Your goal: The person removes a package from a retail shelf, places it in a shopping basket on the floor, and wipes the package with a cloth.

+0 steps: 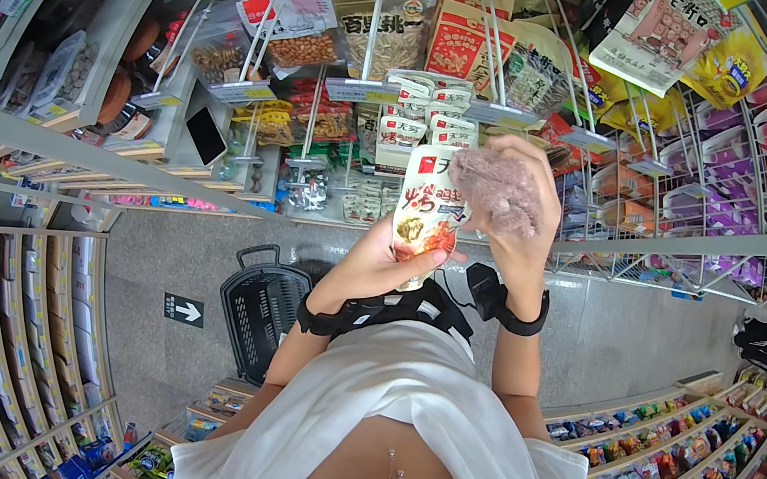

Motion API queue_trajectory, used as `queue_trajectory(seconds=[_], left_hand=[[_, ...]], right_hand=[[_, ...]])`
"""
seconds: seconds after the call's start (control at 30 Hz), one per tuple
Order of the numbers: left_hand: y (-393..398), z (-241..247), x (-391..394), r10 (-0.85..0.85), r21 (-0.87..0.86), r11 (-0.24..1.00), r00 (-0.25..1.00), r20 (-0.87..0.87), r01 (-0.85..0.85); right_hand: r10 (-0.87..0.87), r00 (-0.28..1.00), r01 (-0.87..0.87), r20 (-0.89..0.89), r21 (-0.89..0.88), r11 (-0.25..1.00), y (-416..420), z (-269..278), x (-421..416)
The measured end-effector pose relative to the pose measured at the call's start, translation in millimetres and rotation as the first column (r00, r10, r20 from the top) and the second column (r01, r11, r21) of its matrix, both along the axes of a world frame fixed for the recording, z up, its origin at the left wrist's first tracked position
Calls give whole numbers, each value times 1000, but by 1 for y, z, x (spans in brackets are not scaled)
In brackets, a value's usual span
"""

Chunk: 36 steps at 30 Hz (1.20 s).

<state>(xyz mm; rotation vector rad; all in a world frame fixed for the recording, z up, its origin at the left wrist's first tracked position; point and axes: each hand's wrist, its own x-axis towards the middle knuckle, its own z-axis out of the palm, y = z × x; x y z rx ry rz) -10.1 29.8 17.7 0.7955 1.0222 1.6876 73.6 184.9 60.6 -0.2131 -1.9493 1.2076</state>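
In the head view my left hand [381, 254] holds the lower part of a white snack pouch [427, 205], thumb across its printed front. My right hand [530, 203] grips a fluffy mauve cloth [498, 190], which lies against the upper right of the pouch and covers part of it. Just beyond the pouch, similar small white packets [401, 132] stand in rows in a display box on the shelf. A dark strap with a device is around each wrist.
Bagged nuts and seeds [380, 30] hang on hooks ahead. A phone [206, 137] lies on the left shelving. A black shopping basket [260, 318] stands on the floor at left. Snack shelves [648, 474] are behind at right; a person [765, 345] is far right.
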Motion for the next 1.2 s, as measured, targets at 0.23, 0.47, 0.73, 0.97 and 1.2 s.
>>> queue_trajectory(seconds=[0.23,0.47,0.73,0.97,1.2], left_hand=[[-2,-10,-9,60,-30,998,998,1,-60],[-1,-18,-9,131,-74,984,943,-305,-161],[2,-17,-7,206,-50,970,916,-344,-237],[-3,-17,-11,52,-246,960,948,-314,-134],[-1,-11,-4,209,-114,963,945,-253,-243]], right_hand=[[-106,991,72,79,346,935,-3,9,8],[-103,989,45,110,437,898,-23,9,-1],[-77,994,35,80,427,903,-36,14,-5],[-125,988,77,90,416,906,-27,16,-5],[-72,994,32,86,400,916,-26,12,0]])
